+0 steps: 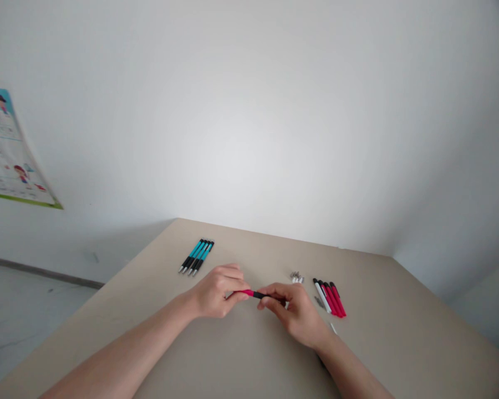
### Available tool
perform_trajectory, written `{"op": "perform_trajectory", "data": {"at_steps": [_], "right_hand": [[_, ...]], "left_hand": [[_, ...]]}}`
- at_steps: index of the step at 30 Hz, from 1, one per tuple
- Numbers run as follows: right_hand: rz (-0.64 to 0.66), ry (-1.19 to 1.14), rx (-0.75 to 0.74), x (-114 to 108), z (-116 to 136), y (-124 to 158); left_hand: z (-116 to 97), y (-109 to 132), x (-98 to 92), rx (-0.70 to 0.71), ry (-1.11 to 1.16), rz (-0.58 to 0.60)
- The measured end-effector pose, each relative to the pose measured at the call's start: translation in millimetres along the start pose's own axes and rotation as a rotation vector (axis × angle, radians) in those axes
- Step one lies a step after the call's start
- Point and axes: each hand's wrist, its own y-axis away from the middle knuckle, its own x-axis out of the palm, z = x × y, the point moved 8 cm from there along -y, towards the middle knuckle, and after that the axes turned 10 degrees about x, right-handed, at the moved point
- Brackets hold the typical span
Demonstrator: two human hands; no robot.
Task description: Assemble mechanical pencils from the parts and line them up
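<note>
Both my hands meet over the middle of a beige table [241, 360] and hold one red and black pen [252, 293] between them. My left hand [216, 291] is closed round the red end. My right hand [293, 310] pinches the black end with its fingers. The pen lies roughly level, just above the tabletop.
Several teal and black pens [197, 256] lie side by side at the back left. Several red pens and a white one [330, 298] lie at the right, with small metal parts [296, 276] beside them. A poster [8, 155] hangs on the left wall.
</note>
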Motion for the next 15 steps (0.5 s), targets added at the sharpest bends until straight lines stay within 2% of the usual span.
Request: {"op": "perform_trajectory", "data": {"at_steps": [5, 9, 12, 15], "right_hand": [[-0.009, 0.027, 0.012, -0.6, 1.4, -0.7], [-0.064, 0.121, -0.046, -6.9, 8.4, -0.8], [-0.259, 0.159, -0.055, -32.1, 5.6, -0.2], [-0.509, 0.197, 0.066, -67.2, -13.4, 2.9]], "left_hand": [[0.0, -0.2, 0.1, -0.009, -0.014, 0.01], [4.7, 1.8, 6.3, -0.075, -0.078, 0.086], [15.0, 7.6, 13.1, -0.187, -0.088, 0.16], [24.4, 12.5, 13.1, -0.29, -0.056, 0.151]]}}
